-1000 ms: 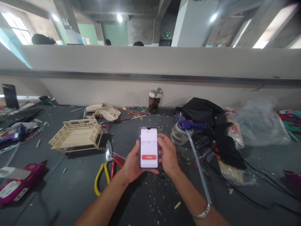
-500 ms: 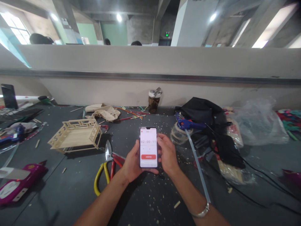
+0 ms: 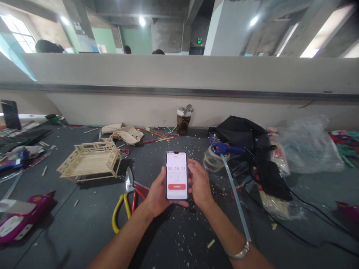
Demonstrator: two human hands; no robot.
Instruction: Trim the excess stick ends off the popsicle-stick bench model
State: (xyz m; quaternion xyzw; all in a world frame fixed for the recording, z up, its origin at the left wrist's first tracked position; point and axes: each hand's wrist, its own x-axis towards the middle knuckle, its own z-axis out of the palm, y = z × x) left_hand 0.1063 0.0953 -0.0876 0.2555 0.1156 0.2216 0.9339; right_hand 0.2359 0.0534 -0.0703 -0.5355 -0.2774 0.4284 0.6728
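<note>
A phone (image 3: 176, 175) with a lit white screen, a timer readout and a red button is held upright above the dark table. My left hand (image 3: 156, 194) is wrapped round its left edge and bottom. My right hand (image 3: 200, 185) grips its right edge, fingers curled at the side. Yellow-handled snips (image 3: 125, 200) lie just left of my left hand. A blue glue gun (image 3: 224, 149) with a clear glue stick lies to the right of my right hand.
A small wooden stick-built bed frame (image 3: 91, 160) stands at the left. A jar with a white lid (image 3: 183, 120) stands by the back wall. A black bag (image 3: 246, 140), cables, plastic bags (image 3: 308, 147) and wood scraps cover the right side. A pink object (image 3: 22, 220) lies front left.
</note>
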